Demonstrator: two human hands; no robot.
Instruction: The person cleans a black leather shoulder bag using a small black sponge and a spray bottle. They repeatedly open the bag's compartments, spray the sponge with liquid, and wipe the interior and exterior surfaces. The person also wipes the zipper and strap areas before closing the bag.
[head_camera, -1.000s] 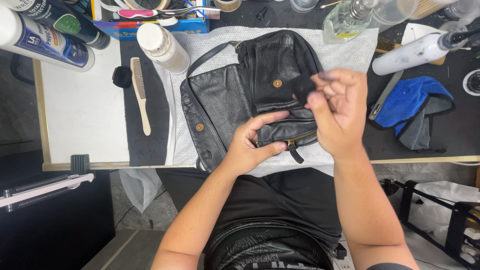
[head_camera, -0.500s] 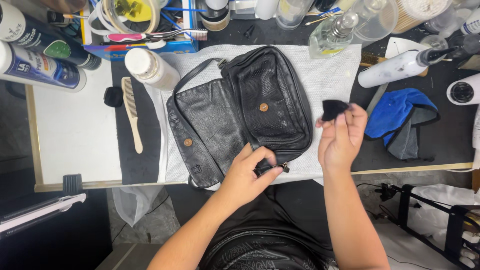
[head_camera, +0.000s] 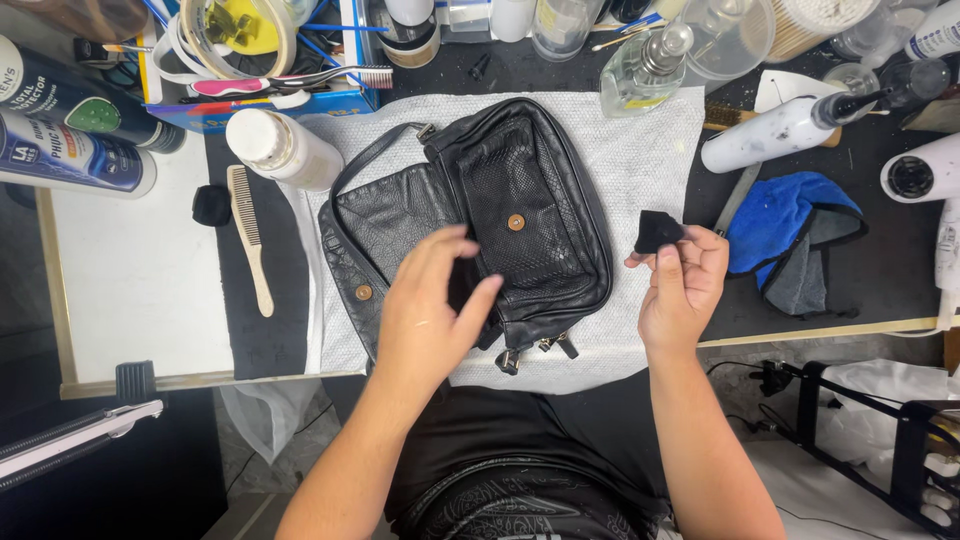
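Your left hand (head_camera: 432, 312) rests loosely open on the black leather bag (head_camera: 520, 215), flap folded back. Your right hand (head_camera: 685, 285), just right of the bag, pinches a small black pad (head_camera: 656, 231).

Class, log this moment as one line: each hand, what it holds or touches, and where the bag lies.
left hand: resting on black leather bag | right hand: pinching small black sponge | bag: flap open, on white towel

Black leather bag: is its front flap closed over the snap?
No, the black leather bag lies on the white towel with its flap folded open to the left, leaving the snap button exposed.
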